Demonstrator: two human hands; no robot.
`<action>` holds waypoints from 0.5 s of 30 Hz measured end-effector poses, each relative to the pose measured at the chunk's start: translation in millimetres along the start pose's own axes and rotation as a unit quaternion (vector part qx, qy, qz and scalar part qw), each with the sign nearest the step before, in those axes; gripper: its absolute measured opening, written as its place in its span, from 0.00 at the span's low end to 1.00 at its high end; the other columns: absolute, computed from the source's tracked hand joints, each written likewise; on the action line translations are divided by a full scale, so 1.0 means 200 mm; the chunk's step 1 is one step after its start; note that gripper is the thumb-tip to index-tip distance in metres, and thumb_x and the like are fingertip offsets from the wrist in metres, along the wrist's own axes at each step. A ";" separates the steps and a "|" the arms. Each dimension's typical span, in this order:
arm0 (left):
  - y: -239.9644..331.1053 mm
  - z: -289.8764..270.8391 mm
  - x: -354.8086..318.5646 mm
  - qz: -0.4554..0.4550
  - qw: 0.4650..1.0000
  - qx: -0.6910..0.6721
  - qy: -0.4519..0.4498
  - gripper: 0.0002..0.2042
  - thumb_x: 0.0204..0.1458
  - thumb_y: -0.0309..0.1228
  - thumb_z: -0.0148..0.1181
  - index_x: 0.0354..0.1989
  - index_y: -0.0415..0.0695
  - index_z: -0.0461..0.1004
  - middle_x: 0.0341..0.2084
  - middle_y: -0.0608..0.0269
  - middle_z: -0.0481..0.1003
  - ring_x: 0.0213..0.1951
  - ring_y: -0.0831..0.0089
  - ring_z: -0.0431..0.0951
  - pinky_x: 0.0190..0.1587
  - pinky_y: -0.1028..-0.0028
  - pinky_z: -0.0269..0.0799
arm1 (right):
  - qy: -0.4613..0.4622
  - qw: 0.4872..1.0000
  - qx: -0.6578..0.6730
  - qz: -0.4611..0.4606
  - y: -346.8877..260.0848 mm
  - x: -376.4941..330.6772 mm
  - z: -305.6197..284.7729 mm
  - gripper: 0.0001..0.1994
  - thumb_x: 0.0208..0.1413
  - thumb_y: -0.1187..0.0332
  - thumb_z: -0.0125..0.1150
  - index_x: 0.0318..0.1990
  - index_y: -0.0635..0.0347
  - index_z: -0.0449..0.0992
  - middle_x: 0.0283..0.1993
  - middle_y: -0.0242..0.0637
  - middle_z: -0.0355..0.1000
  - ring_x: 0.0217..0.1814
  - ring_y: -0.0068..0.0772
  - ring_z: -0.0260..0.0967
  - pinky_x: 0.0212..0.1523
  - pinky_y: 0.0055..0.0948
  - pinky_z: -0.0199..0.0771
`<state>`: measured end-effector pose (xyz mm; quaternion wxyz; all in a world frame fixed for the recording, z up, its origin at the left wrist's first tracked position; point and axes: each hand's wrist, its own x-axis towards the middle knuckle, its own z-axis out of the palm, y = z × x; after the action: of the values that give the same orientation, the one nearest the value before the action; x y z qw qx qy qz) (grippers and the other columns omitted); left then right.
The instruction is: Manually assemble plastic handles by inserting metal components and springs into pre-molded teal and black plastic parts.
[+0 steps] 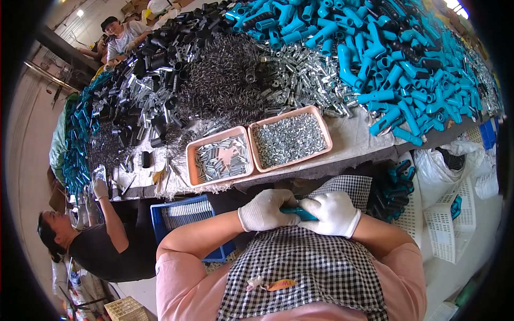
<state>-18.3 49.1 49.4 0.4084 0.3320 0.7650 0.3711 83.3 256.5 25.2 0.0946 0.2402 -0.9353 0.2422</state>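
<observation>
In front of my checkered apron, my left hand (266, 209) and my right hand (333, 214) meet around a teal plastic handle (302, 214). Both wear white knit gloves, with fingers wrapped round it. Much of the handle is hidden by the gloves. Just beyond my hands, at the table edge, two pale orange trays sit side by side. The left tray (192, 170) holds slim metal pins and a torn scrap of card. Small shiny metal pieces fill the right tray (321, 120).
Teal housings (399, 80), silver metal parts (310, 80), dark springs (219, 80) and black parts (160, 61) are heaped on the table. A blue crate (160, 224) stands left of me, near a seated co-worker (107, 246). Another person (120, 40) is far left. White baskets (444, 230) stand right.
</observation>
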 end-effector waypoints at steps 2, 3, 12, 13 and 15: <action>-0.01 0.04 0.01 0.019 1.000 -0.004 0.014 0.19 0.41 0.36 0.72 0.38 0.37 0.76 0.28 0.54 0.78 0.31 0.65 0.79 0.36 0.69 0.73 | 0.022 1.000 -0.009 -0.003 0.01 -0.03 0.00 0.20 0.43 0.50 0.69 0.40 0.50 0.76 0.22 0.33 0.69 0.20 0.35 0.70 0.20 0.36 0.69; 0.00 0.03 0.02 0.040 0.999 -0.008 0.024 0.19 0.41 0.35 0.72 0.38 0.37 0.76 0.28 0.54 0.78 0.31 0.65 0.79 0.36 0.69 0.73 | 0.030 0.999 -0.013 -0.005 0.02 -0.03 0.00 0.20 0.43 0.51 0.69 0.41 0.51 0.76 0.23 0.33 0.68 0.20 0.35 0.70 0.20 0.36 0.69; 0.05 0.12 0.14 0.263 0.951 0.164 0.009 0.17 0.39 0.34 0.71 0.37 0.42 0.77 0.29 0.55 0.76 0.36 0.54 0.78 0.42 0.62 0.74 | -0.226 0.609 0.710 0.273 0.20 -0.23 -0.06 0.29 0.64 0.62 0.55 0.67 0.70 0.57 0.42 0.37 0.74 0.32 0.20 0.70 0.36 0.20 0.73; 0.04 0.14 0.17 0.295 0.931 0.215 0.023 0.19 0.38 0.33 0.72 0.40 0.42 0.77 0.33 0.56 0.77 0.38 0.55 0.78 0.43 0.61 0.74 | -0.219 0.640 0.677 0.289 0.22 -0.27 -0.04 0.28 0.64 0.63 0.55 0.66 0.69 0.60 0.40 0.36 0.74 0.32 0.19 0.70 0.35 0.20 0.73; 0.08 0.14 0.21 0.290 0.911 0.278 0.089 0.28 0.34 0.34 0.75 0.48 0.42 0.74 0.42 0.55 0.76 0.44 0.54 0.76 0.46 0.59 0.73 | -0.213 0.784 0.499 0.301 0.22 -0.28 -0.15 0.23 0.61 0.65 0.57 0.62 0.64 0.67 0.39 0.41 0.76 0.35 0.29 0.76 0.38 0.27 0.75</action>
<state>-9.5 99.5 37.3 0.1042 0.6049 0.7406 0.2733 111.7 327.2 17.5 -0.3174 0.0057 -0.7052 0.6340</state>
